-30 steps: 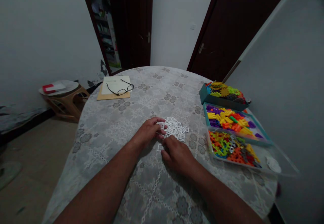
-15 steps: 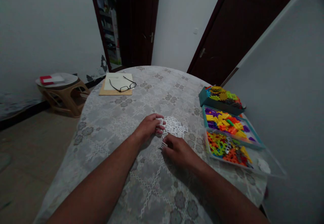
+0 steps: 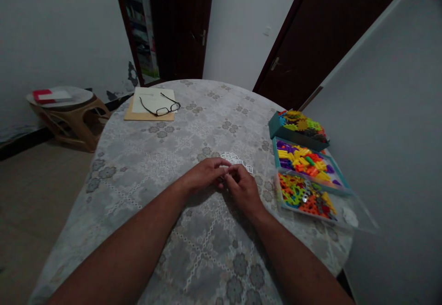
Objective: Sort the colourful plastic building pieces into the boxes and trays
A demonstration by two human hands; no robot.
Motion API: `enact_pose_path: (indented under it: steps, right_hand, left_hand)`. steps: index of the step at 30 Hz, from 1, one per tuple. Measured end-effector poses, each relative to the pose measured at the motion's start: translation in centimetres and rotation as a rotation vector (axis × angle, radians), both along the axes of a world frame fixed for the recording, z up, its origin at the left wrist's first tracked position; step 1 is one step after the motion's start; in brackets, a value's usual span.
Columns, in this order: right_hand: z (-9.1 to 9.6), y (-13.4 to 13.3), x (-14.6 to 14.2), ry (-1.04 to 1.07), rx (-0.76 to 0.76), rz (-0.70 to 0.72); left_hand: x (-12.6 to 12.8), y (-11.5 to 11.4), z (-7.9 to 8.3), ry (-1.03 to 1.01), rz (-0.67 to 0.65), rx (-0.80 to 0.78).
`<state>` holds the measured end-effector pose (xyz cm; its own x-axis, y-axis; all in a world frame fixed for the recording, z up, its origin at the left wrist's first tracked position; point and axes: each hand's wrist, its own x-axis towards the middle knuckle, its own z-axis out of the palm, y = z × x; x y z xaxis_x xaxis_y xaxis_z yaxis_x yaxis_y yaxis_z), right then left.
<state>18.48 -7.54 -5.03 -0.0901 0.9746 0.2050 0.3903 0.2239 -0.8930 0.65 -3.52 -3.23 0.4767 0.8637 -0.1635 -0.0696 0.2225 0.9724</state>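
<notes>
Over the near part of the table, my left hand (image 3: 209, 174) and my right hand (image 3: 243, 189) meet, fingertips touching. Behind them shows the far part of a white openwork plastic piece (image 3: 237, 159), made of small lattice plates; my hands cover the rest. The left fingers are curled around its near left side. My right thumb and index finger are pinched together at the near edge, where the small white lattice plate seen there half a second ago is now hidden by the fingers.
To the right stand a teal box (image 3: 297, 135) of gear-like pieces, a teal-rimmed tray (image 3: 275, 151) of yellow, purple and orange blocks, and a clear tray (image 3: 293, 209) of colourful pieces. Glasses (image 3: 162, 111) rest on papers (image 3: 148, 97) at the far left.
My right hand has moved up against my left, and both now cover more of the white openwork piece. The small plate at my right fingertips has gone out of sight. The view has shifted slightly.
</notes>
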Motion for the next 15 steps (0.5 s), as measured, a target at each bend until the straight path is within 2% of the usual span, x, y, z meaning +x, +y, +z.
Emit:
enact_pose_path:
  steps: [2,5,8,11,15]
  right_hand:
    - [0.1,0.2,0.3,-0.017,0.020,-0.005]
    - [0.9,0.6,1.6,-0.056,0.087,-0.085]
    - [1.8,0.9,3.4,-0.263,0.172,-0.136]
    - [2.0,0.6,4.9,-0.482,0.188,-0.065]
    - [1.0,0.1,5.4,-0.637,0.146,0.029]
  left_hand:
    - [0.1,-0.1,0.0,-0.034,0.019,-0.042]
    - [0.1,0.0,0.5,-0.105,0.111,-0.154]
    - [-0.1,0.4,1.1,-0.212,0.226,-0.257]
    - [-0.6,0.8,1.6,-0.288,0.301,-0.275]
    - [-0.7,1.2,1.4,-0.307,0.320,-0.256]
